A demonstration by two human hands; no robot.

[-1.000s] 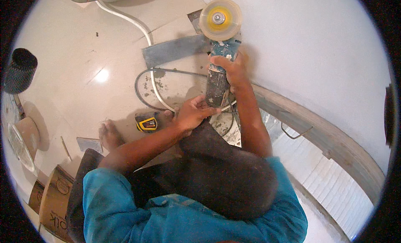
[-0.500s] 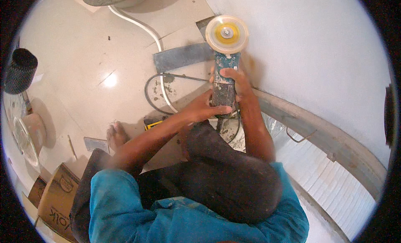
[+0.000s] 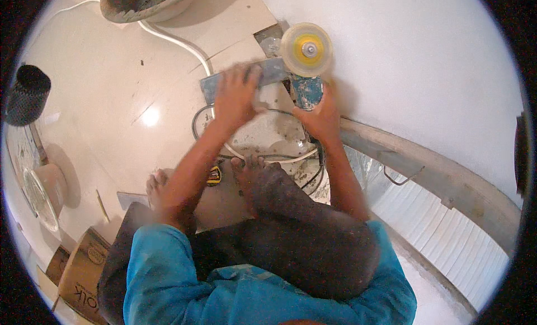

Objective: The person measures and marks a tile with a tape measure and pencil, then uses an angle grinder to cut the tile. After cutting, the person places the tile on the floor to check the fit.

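Observation:
My left hand [image 3: 235, 96] reaches over a grey tile strip [image 3: 274, 70] with spread fingers; whether it touches the strip is unclear. My right hand [image 3: 319, 112] grips the teal angle grinder [image 3: 306, 90], whose pale disc with a yellow centre [image 3: 298, 41] faces up near the wall. A black cord [image 3: 194, 119] loops beside it, crossing a white hose [image 3: 193, 48]. Below my left hand, a yellow-and-black tape measure [image 3: 212, 176] lies by my bare feet [image 3: 249, 164].
A large bowl [image 3: 140, 9] is at the top. At left stand a black mesh cylinder [image 3: 28, 96], a bucket [image 3: 45, 196] and cardboard boxes [image 3: 84, 269]. A white wall [image 3: 425, 79] rises at right above a worn metal frame [image 3: 419, 174] and a bent wire handle [image 3: 400, 179].
My left hand has released the grinder's rear end and moved up and left over the grey strip, fingers spreading. The grinder, still in my right hand, sits slightly lower and further right than a second ago.

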